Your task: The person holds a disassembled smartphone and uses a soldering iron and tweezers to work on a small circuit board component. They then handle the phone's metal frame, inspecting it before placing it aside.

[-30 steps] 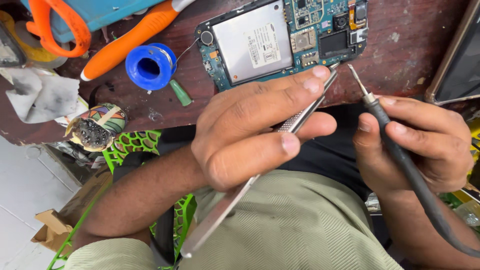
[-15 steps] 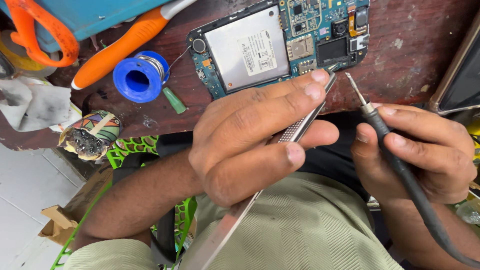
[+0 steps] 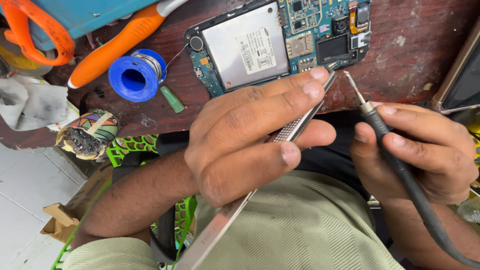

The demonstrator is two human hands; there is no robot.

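1. Gripping long metal tweezers (image 3: 287, 132) in the left hand (image 3: 250, 135), fingers curled shut around the ridged middle of the tool, thumb pressed beneath, index and middle fingertips stretched toward the tip.
2. Reaching with the tweezer tip to the lower edge of the blue phone circuit board (image 3: 280, 42), just beside the small sockets there; actual contact with the board hidden by the fingertips.
3. Holding a soldering iron (image 3: 380, 130) in the right hand (image 3: 420, 150), closed pen-like around the black handle, thumb and forefinger near the metal collar.
4. Pointing the iron's thin tip up and left, near the board's lower right corner but apart from it, just beside the tweezer tip.
5. Trailing the iron's thick dark cable down past the right wrist to the lower right corner.
6. Lying flat on the worn reddish-brown wooden bench (image 3: 410, 55), the board with its silvery shield plate facing up.
7. Sitting left of the board: a blue solder spool (image 3: 137, 75), an orange-handled tool (image 3: 115, 42), a small green cap (image 3: 172, 99).
8. Perching at the bench edge, a patterned little pot (image 3: 89, 132) with dark crusted contents.
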